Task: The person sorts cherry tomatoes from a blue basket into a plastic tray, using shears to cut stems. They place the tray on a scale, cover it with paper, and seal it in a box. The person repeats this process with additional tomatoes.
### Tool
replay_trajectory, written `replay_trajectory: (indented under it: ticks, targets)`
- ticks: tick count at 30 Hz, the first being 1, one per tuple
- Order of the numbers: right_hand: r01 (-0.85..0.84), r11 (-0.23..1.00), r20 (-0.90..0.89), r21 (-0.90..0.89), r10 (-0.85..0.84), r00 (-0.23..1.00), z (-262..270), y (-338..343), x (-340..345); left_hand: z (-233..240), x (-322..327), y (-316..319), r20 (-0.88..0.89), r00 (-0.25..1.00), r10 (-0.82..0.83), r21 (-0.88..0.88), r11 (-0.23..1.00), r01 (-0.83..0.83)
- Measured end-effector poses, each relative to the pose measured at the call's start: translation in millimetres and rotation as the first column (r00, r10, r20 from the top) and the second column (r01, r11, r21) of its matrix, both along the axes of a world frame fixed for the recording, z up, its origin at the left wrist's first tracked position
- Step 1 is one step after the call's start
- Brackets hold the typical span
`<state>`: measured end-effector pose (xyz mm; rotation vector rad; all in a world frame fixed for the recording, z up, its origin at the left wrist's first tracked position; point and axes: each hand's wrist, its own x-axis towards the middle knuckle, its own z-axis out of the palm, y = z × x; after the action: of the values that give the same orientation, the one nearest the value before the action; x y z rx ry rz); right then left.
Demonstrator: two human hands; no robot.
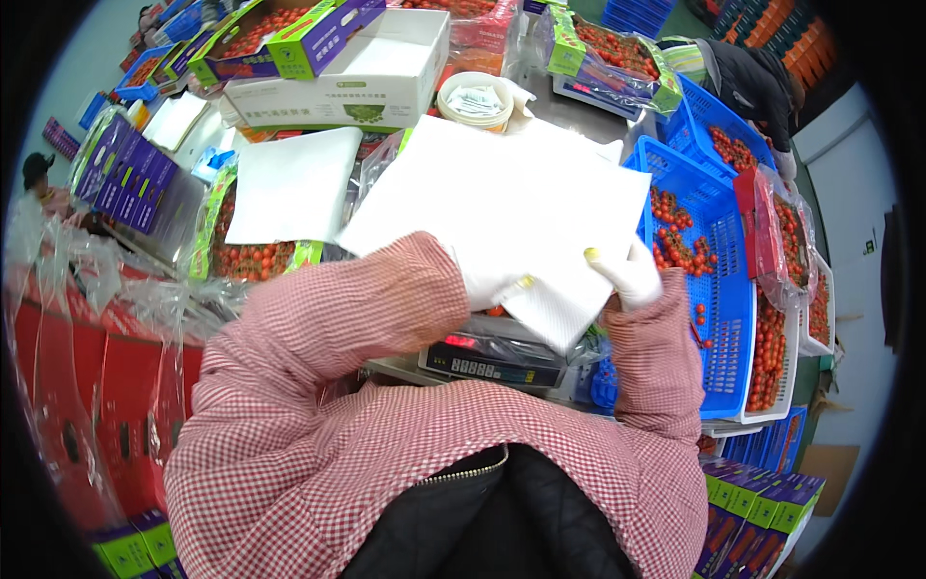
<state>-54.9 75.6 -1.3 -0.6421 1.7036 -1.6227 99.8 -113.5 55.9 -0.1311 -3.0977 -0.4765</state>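
A large white paper sheet [499, 188] lies in front of me, covering most of what is under it. My gloved right hand [629, 275] grips the sheet's lower right part between thumb and fingers. My gloved left hand [488, 282] is at its lower edge, partly hidden by my sleeve and the paper; whether its fingers hold the sheet is unclear. A few red tomatoes show below the left hand. A digital scale [492, 362] with a lit red display stands nearest my body. Another white sheet [296, 184] rests on a box of cherry tomatoes [253, 262] to the left.
Blue crates [731, 289] with vine tomatoes stand at the right, beside a red tomato box [745, 224]. A white carton [318, 105] and a round tub [474, 101] are at the back. Red cartons [130, 391] under plastic film stand left. Another person [752, 87] bends at the upper right.
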Motion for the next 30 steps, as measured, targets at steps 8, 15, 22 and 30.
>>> replay_trajectory:
  ticks: [8,15,22,30]
  targets:
    - [0.101,0.983,0.129,0.154,-0.121,0.984,-42.3,29.3,-66.3,-75.6,45.4,-19.8,0.102,0.948,0.301,-0.174,0.944,-0.28]
    - [0.002,0.855,-0.153,0.518,0.09,0.984,-6.2,30.7,-100.5,-100.9,47.2,-7.1,0.094,0.914,0.394,-0.071,0.918,-0.389]
    - [-0.197,0.943,-0.773,0.269,0.334,0.54,63.6,-130.9,-63.2,-114.8,34.5,12.6,-0.127,0.821,0.556,-0.017,0.827,-0.562]
    - [-0.17,0.598,-0.614,0.783,0.787,-0.056,-62.0,-277.8,-27.0,-127.6,33.4,31.0,-0.134,0.722,0.678,0.103,0.735,-0.671]
